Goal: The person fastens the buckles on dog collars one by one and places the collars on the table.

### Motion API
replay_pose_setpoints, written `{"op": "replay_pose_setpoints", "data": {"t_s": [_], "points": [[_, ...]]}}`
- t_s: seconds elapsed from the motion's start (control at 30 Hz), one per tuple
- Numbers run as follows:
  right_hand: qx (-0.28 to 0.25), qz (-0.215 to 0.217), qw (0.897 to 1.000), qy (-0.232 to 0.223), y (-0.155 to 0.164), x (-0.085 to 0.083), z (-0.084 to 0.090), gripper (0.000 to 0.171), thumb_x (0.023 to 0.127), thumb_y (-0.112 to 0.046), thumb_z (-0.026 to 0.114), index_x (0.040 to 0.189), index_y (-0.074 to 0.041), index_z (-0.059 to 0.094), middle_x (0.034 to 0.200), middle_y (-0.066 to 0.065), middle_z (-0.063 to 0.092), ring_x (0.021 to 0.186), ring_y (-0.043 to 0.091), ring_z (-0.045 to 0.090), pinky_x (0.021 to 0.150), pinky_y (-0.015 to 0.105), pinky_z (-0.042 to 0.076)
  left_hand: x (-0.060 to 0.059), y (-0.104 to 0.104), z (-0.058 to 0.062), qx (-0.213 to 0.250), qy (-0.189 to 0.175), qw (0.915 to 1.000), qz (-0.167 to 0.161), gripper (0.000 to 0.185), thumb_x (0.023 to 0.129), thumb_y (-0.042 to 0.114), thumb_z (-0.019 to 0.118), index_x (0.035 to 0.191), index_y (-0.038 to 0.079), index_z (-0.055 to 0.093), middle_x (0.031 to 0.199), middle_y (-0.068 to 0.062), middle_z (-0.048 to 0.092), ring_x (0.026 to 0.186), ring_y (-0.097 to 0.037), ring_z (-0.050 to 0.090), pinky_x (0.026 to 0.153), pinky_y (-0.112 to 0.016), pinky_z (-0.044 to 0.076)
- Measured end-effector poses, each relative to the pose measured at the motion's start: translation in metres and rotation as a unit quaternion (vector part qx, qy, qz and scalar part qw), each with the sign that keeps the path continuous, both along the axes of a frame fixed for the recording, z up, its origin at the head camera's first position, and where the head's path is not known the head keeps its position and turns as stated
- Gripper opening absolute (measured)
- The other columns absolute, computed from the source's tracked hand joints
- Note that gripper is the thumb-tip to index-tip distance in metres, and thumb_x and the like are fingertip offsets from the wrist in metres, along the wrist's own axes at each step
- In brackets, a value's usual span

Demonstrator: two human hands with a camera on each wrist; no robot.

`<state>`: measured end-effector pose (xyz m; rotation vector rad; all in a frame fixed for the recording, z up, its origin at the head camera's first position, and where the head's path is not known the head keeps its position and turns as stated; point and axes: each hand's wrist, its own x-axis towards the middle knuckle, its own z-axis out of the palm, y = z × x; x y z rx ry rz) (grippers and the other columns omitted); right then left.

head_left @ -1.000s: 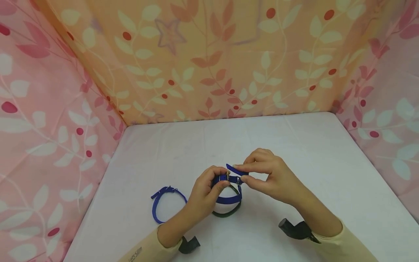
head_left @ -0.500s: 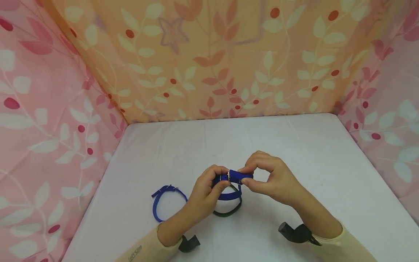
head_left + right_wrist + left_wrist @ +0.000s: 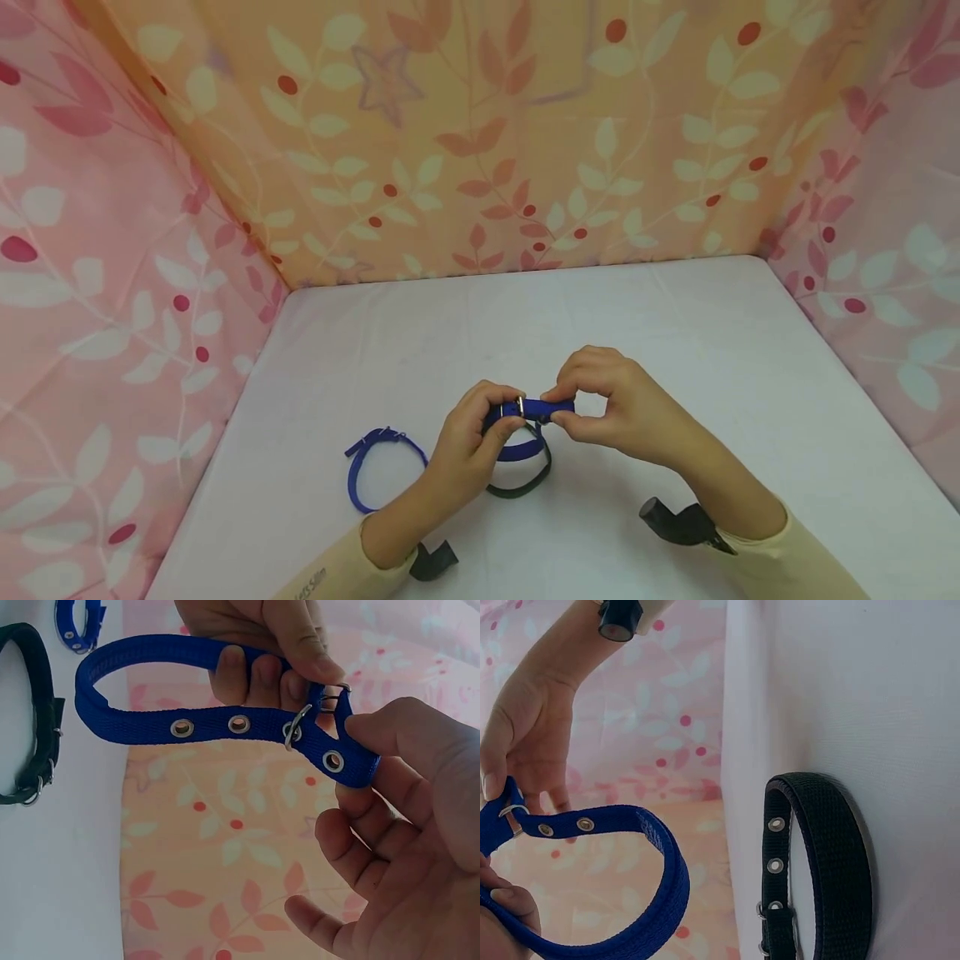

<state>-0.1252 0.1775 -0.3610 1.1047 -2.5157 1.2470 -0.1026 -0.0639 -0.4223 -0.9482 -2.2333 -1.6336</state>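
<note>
While a second blue collar (image 3: 378,467) lies flat on the table (image 3: 675,333), well out to the left of the fingers, both hands are up over the middle with the blue collar (image 3: 528,429) between them. Left hand (image 3: 472,442) first: fingers curled round the buckle end, thumb tip pressing on top right beside the metal buckle (image 3: 516,407), and in the right wrist view those curled fingers (image 3: 255,671) sit behind the strap with the thumb down on the buckle (image 3: 330,697). Loop of the collar hangs below and behind the left fingers, off the table. Straight under that loop, a black collar (image 3: 521,475) rests on the table, buckled into a ring; the left wrist view shows it lying flat (image 3: 817,870), apart from the blue collar (image 3: 630,900) above it. Now the right hand (image 3: 622,408): thumb and forefinger pinch the free strap tip (image 3: 551,407) just right of the buckle, the other fingers curled loosely under. Right wrist view shows the tip (image 3: 349,761) with an eyelet in it, thumb pressed on its end, remaining fingers (image 3: 352,840) spread slackly below and touching nothing. Strap tip has passed through the buckle, the two thumbs nearly meeting across it. Pale sleeves (image 3: 787,558) at both wrists.
</note>
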Motion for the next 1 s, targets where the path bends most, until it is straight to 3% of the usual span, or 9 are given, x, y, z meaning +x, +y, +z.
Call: {"op": "replay_pose_setpoints", "data": {"t_s": [0.27, 0.4, 0.57, 0.7, 1.0], "points": [[0.003, 0.004, 0.999, 0.045, -0.002, -0.002, -0.003, 0.027, 0.082, -0.013, 0.087, 0.101, -0.03, 0.08, 0.094, -0.021, 0.065, 0.102, 0.008, 0.056, 0.098, 0.041, 0.04, -0.001, -0.002, 0.0, 0.005, 0.024, 0.9997, 0.008, 0.025, 0.098, 0.002, 0.066, 0.123, 0.004, 0.061, 0.108, -0.005, 0.064, 0.093, -0.014, 0.063, 0.071, -0.024, 0.058], [-0.006, -0.008, 0.998, 0.061, -0.006, -0.003, -0.006, 0.026, 0.082, -0.018, 0.088, 0.105, -0.029, 0.081, 0.096, -0.02, 0.067, 0.105, 0.009, 0.057, 0.1, 0.043, 0.04, -0.001, -0.002, 0.002, 0.024, -0.001, 0.9997, 0.01, 0.027, 0.096, 0.002, 0.068, 0.123, 0.002, 0.061, 0.108, -0.008, 0.067, 0.092, -0.013, 0.066, 0.076, -0.024, 0.06], [-0.034, -0.047, 0.998, 0.039, -0.011, 0.0, -0.009, 0.024, 0.082, -0.022, 0.088, 0.104, -0.028, 0.08, 0.094, -0.019, 0.07, 0.102, 0.009, 0.059, 0.1, 0.043, 0.041, -0.002, -0.002, 0.003, 0.066, -0.056, 0.9962, 0.006, 0.027, 0.096, 0.001, 0.068, 0.122, 0.001, 0.061, 0.111, -0.012, 0.067, 0.095, -0.014, 0.069, 0.083, -0.027, 0.061], [-0.06, -0.069, 0.995, 0.026, -0.015, 0.003, -0.012, 0.024, 0.08, -0.025, 0.09, 0.101, -0.029, 0.078, 0.095, -0.019, 0.071, 0.102, 0.01, 0.059, 0.097, 0.038, 0.044, -0.002, -0.003, 0.003, 0.082, -0.08, 0.9934, -0.01, 0.026, 0.096, 0.002, 0.069, 0.121, 0.002, 0.062, 0.111, -0.013, 0.066, 0.096, -0.015, 0.067, 0.085, -0.027, 0.06], [-0.059, -0.023, 0.998, 0.018, -0.015, -0.001, -0.013, 0.028, 0.085, -0.016, 0.085, 0.109, -0.027, 0.077, 0.105, -0.019, 0.072, 0.106, 0.007, 0.061, 0.097, 0.036, 0.047, -0.002, -0.007, 0.006, 0.089, -0.079, 0.9928, -0.012, 0.025, 0.096, 0.003, 0.069, 0.121, 0.005, 0.063, 0.109, -0.011, 0.068, 0.094, -0.017, 0.069, 0.084, -0.032, 0.062]]}}
